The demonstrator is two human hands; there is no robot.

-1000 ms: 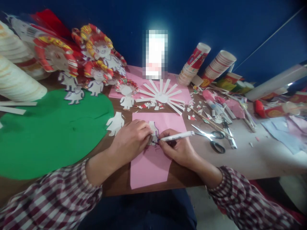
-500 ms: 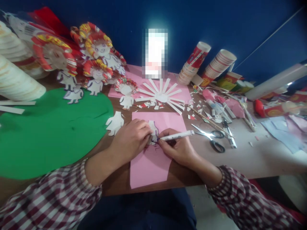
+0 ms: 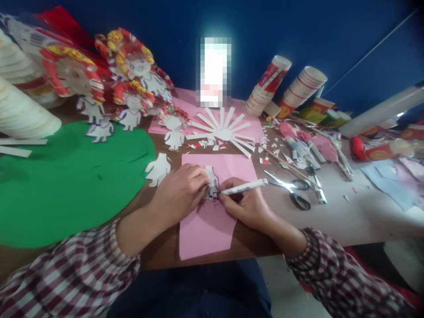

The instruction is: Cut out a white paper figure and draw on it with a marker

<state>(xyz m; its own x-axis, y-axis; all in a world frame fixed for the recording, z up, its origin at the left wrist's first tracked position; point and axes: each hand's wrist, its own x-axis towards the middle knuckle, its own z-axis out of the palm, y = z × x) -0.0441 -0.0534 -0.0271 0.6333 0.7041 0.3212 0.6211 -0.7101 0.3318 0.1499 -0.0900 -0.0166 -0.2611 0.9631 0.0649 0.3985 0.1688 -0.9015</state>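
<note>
A white acrylic marker (image 3: 243,187) is pinched in my right hand (image 3: 247,205), its tip at the lower right edge of a white paper cutout (image 3: 211,176). The cutout is a small body shape, with a dark purple line along its right side. My left hand (image 3: 182,190) is closed, its fingertips pressing on the cutout's left part and hiding some of it. Both hands rest over a pink paper sheet (image 3: 207,238), which bears a few dark scribbles below the cutout. Just left of my left hand lies another blank body-shaped paper cutout (image 3: 159,170).
Scissors (image 3: 291,190) lie open to the right, beside pens and paper scraps. A green round sheet (image 3: 76,185) covers the left. Behind are paper dolls (image 3: 130,112), a fan of white strips (image 3: 223,132) and stacked paper cups (image 3: 301,90). A bright, blurred-out panel (image 3: 214,70) stands at the back.
The marker tip has shifted slightly down and left along the cutout's bottom edge, where a dark line now shows. My left hand stays in place.
</note>
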